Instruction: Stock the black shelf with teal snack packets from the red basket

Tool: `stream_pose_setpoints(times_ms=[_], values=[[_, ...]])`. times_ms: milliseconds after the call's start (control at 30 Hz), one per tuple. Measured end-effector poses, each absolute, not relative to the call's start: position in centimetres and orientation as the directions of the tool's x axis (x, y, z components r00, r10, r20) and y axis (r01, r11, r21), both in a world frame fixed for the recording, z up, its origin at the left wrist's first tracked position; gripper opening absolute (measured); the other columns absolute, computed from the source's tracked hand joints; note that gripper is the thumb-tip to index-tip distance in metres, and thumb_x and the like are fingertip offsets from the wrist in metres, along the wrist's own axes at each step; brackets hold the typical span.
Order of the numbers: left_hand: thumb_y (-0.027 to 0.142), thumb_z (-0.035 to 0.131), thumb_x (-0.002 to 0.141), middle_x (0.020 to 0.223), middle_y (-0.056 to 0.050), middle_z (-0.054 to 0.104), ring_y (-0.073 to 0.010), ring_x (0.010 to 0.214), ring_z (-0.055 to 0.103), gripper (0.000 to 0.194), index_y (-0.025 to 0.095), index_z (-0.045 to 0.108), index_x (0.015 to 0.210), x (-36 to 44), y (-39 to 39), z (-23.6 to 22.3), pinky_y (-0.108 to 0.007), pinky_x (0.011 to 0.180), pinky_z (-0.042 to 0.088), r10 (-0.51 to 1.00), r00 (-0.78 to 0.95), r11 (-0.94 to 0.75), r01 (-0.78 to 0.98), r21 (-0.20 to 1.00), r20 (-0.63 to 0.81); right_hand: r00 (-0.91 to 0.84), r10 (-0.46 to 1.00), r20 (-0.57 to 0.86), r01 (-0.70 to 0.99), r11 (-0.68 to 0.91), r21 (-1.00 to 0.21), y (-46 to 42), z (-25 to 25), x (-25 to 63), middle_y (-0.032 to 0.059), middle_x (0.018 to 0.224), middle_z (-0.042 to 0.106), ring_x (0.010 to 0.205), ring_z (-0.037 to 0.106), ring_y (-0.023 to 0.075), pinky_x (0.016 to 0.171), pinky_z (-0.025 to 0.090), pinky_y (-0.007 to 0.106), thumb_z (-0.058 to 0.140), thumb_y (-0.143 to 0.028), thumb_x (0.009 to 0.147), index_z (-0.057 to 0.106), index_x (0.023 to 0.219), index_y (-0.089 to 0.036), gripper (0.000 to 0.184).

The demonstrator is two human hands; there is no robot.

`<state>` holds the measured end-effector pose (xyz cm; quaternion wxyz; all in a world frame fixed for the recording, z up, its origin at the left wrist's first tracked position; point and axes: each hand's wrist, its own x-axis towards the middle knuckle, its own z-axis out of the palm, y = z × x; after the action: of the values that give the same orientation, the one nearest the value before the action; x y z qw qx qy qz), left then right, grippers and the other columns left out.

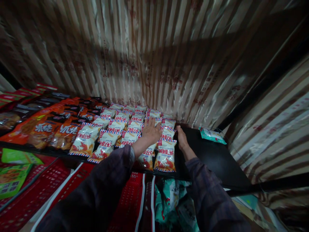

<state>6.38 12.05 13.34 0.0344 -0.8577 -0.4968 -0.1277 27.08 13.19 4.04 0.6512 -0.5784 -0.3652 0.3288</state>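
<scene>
Rows of white snack bags (pixel 83 138) with red lettering and striped edges lie on a black shelf (pixel 212 161). My left hand (pixel 151 131) rests on top of bags in the right-hand columns, its fingers spread and pointing to the back. Along the right edge of the last column stands my right hand (pixel 182 138), palm turned inward, fingers stretched out beside the bags. The front bag of that column (pixel 166 155) lies just left of my right wrist. Neither hand is wrapped round a bag.
Orange snack bags (pixel 66 132) and red-topped bags fill the shelf's left side. One teal bag (pixel 212 135) lies at the right. Below are red baskets (pixel 127 199), teal bags (pixel 175 196) and green bags (pixel 14 180). Striped sheeting (pixel 145 54) hangs behind; a black post (pixel 263 77) slants at right.
</scene>
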Motion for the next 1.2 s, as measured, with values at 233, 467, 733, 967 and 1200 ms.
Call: stream_pose_setpoints(times_ms=[233,467,733,967,1200], values=[[0.044,0.031,0.096,0.153,-0.016,0.035,-0.0338,0.145,0.023,0.055,0.015,0.049,0.139,5.7,12.0,13.2,-0.056,0.117,0.013,0.848,0.471,-0.501,0.862,0.077,0.244,0.531,0.847,-0.037,-0.166,0.061,-0.984,15.9,4.8,27.3,0.0081,0.119,0.069,0.123,0.056,0.0237,0.105,0.044,0.041,0.046,-0.065,0.084,0.070,0.103,-0.022,0.053],[0.044,0.028,0.097,0.152,-0.014,0.037,-0.0353,0.143,0.026,0.055,0.016,0.048,0.140,6.1,13.3,13.2,-0.060,0.116,0.013,0.864,0.478,-0.494,0.866,0.079,0.159,0.487,0.870,-0.078,-0.230,0.041,-0.972,17.4,4.5,27.0,0.0122,0.116,0.070,0.115,0.062,0.0268,0.098,0.050,0.045,0.047,-0.071,0.081,0.068,0.109,-0.018,0.063],[0.042,0.031,0.097,0.151,-0.015,0.039,-0.0342,0.143,0.027,0.053,0.016,0.047,0.140,6.1,13.1,13.7,-0.059,0.116,0.011,0.857,0.486,-0.504,0.859,0.084,0.173,0.520,0.853,-0.045,-0.177,0.056,-0.983,16.3,4.7,27.3,0.0078,0.115,0.071,0.118,0.060,0.0259,0.100,0.048,0.042,0.047,-0.068,0.083,0.068,0.111,-0.021,0.059],[0.035,0.042,0.095,0.152,-0.018,0.037,-0.0333,0.145,0.022,0.049,0.010,0.049,0.136,5.0,9.3,14.8,-0.058,0.118,0.012,0.806,0.550,-0.584,0.798,0.147,0.219,0.600,0.800,-0.005,-0.109,0.076,-0.991,11.9,7.2,27.4,0.0105,0.123,0.067,0.119,0.059,0.0225,0.104,0.043,0.039,0.048,-0.067,0.083,0.064,0.116,-0.019,0.061],[0.028,0.039,0.095,0.145,-0.013,0.048,-0.0228,0.140,0.036,0.040,0.014,0.056,0.129,1.6,-2.1,13.1,-0.041,0.116,0.033,0.570,0.756,-0.801,0.424,0.423,0.323,0.534,0.804,0.263,-0.007,0.316,-0.949,-2.3,10.4,22.6,0.0101,0.111,0.072,0.103,0.067,0.0218,0.097,0.048,0.042,0.052,-0.058,0.086,0.064,0.115,-0.020,0.049]])
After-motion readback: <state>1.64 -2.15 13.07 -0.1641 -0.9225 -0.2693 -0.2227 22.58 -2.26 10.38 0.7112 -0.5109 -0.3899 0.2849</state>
